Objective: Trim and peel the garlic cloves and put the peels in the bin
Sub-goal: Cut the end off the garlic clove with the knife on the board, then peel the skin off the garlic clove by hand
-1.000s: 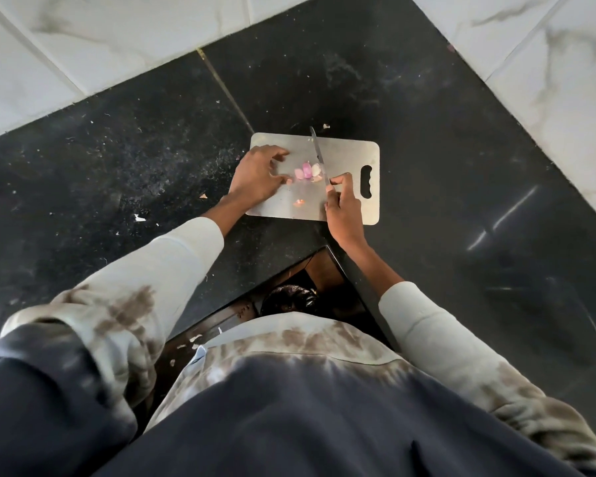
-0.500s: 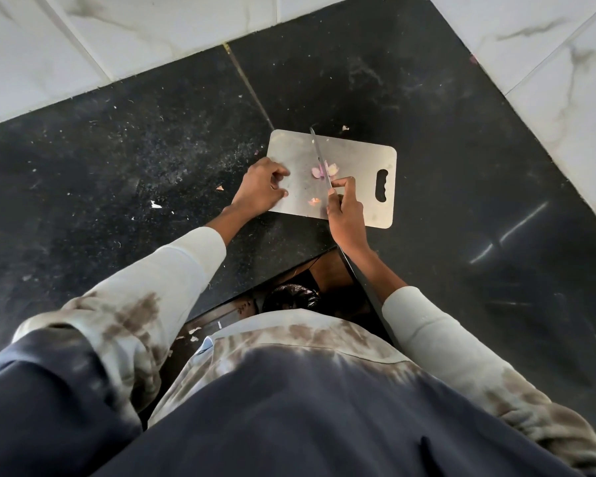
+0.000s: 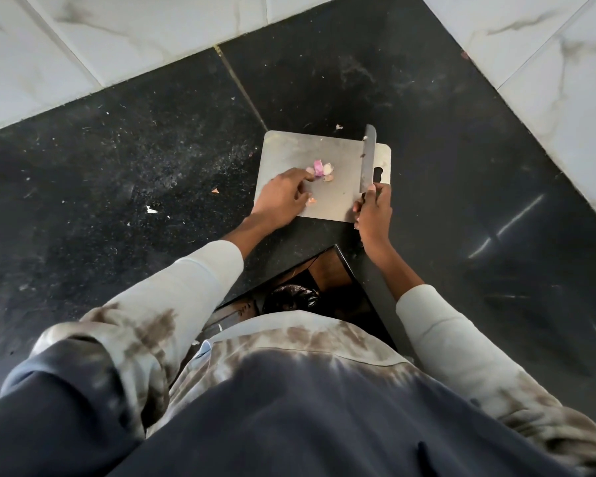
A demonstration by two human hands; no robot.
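Observation:
A steel cutting board (image 3: 289, 153) lies on the black counter. Pinkish garlic cloves (image 3: 321, 168) and loose peel sit near its middle. My left hand (image 3: 282, 197) rests on the board's left side, its fingertips touching the cloves. A small peel piece (image 3: 312, 201) lies by the thumb. My right hand (image 3: 374, 211) grips the handle of a knife (image 3: 368, 160) at the board's right edge, blade pointing away over the handle slot. The bin with a black liner (image 3: 291, 299) shows below the counter's edge, close to my body.
The black granite counter (image 3: 117, 166) carries scattered peel bits (image 3: 151, 210) on the left and one scrap (image 3: 339, 127) behind the board. White marble wall tiles (image 3: 134, 32) run along the back and right. A wooden cabinet front (image 3: 329, 273) sits under the counter corner.
My right hand has carried the knife from the cloves to the board's right edge. My left hand has reached forward from a curled pose to touch the cloves.

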